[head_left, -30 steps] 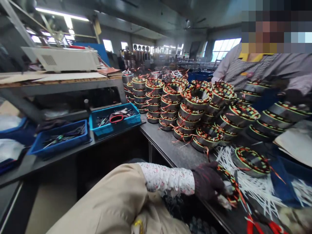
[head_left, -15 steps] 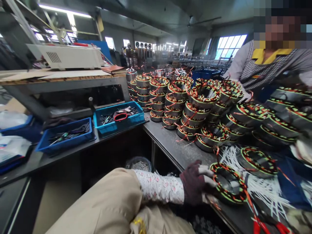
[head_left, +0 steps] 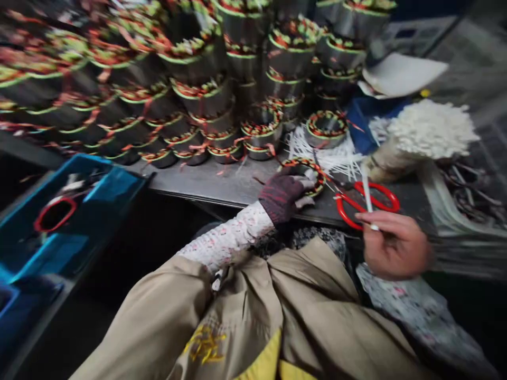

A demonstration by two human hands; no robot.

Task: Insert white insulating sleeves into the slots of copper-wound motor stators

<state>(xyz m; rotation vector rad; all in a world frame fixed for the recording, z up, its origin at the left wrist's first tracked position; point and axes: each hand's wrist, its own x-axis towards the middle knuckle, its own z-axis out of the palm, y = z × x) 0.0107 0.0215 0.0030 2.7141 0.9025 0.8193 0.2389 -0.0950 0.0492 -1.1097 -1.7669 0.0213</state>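
My left hand, in a dark maroon glove with bare-looking light fingertips, grips the near left side of a motor stator. This stator lies flat on the bench, with red and yellow-green windings round its ring; my fingers cover part of it. Over the bench edge at the right, my right hand is bare and closed, pinching a white cable tie that points upward. Behind the tie lie red-handled scissors, their blades toward the stator. More white ties are strewn beyond the stator, around another stator.
Stacked stators line the back of the bench. A thick bundle of white ties stands at right beside a blue bin. At left is a light-blue tray holding a red-rimmed item.
My view has swung down and to the right. My right hand has come into view with a cable tie. My left hand stays at the same stator; the co-worker is out of view.
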